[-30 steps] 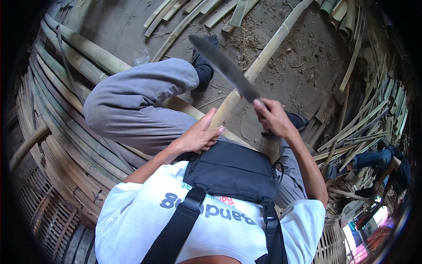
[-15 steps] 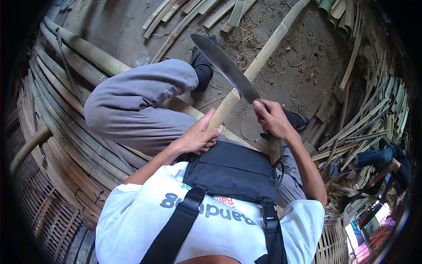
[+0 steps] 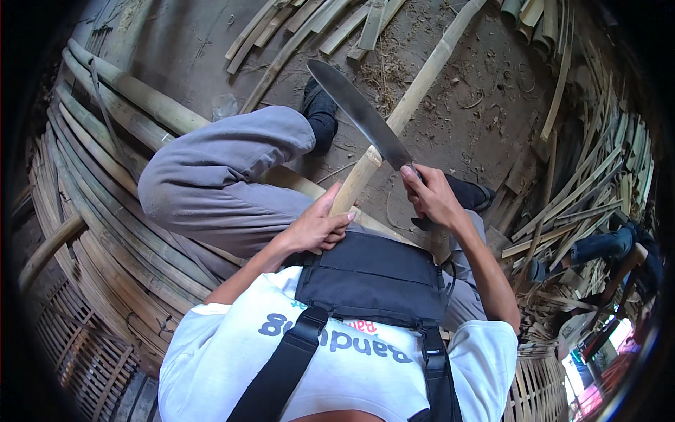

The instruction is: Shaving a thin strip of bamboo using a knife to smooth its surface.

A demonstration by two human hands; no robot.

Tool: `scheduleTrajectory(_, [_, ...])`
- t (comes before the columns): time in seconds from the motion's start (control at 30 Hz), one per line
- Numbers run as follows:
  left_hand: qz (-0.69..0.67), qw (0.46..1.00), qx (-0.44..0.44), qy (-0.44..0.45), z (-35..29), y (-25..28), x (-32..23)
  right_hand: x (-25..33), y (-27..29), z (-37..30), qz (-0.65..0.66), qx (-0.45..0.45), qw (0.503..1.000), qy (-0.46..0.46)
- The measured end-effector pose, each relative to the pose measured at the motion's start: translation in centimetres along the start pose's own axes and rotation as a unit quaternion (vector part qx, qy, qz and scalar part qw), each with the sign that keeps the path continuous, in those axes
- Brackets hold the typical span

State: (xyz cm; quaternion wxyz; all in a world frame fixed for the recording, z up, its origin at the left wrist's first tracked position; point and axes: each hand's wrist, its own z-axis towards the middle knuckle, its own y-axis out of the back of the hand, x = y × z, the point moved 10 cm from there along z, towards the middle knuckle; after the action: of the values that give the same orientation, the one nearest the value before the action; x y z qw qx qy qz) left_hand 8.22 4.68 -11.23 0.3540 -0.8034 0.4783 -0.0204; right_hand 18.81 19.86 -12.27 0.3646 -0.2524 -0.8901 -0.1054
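While my left hand grips a bamboo pole, likely to steady it, my right hand clasps a machete slanted across it beyond the left.

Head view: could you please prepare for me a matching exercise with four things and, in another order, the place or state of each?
Things
1. dark-bladed steel machete
2. long pale bamboo pole
3. black rectangular fabric pouch
4. grey cloth trousers

Places or states
A. worn on the legs
B. held in the left hand
C. between the two forearms
D. gripped by the right hand

Pairs: 1-D; 2-B; 3-C; 4-A
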Motion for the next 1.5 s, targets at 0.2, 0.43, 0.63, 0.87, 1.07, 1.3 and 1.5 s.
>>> scheduleTrajectory(0.2, [-0.002,0.999,0.026,-0.028,0.4,-0.2,-0.4,-0.5,0.4,-0.3,-0.041,-0.021,0.999,0.023])
scheduleTrajectory(0.43, [0.002,0.999,0.047,-0.024,0.1,-0.4,0.0,-0.4,0.7,-0.2,-0.02,-0.011,1.0,-0.005])
scheduleTrajectory(0.63, [0.004,0.999,0.028,-0.028,0.2,-0.5,-0.5,-0.1,1.6,0.6,-0.046,-0.033,0.998,0.011])
scheduleTrajectory(0.87, [0.017,0.999,0.034,-0.034,0.0,-0.8,-1.0,0.2,2.2,0.4,-0.032,-0.049,0.998,0.004])
scheduleTrajectory(1.07, [0.0,0.999,0.03,-0.029,0.0,-0.5,-0.3,1.0,2.6,0.4,-0.113,-0.049,0.991,0.043])
scheduleTrajectory(1.3, [-0.002,0.999,0.025,-0.032,0.0,-0.6,-0.4,0.0,1.7,0.2,-0.054,-0.034,0.998,0.024])
scheduleTrajectory(1.5, [-0.004,0.999,0.029,-0.031,0.0,-0.6,-0.1,1.1,1.5,0.0,-0.112,-0.017,0.992,0.058])
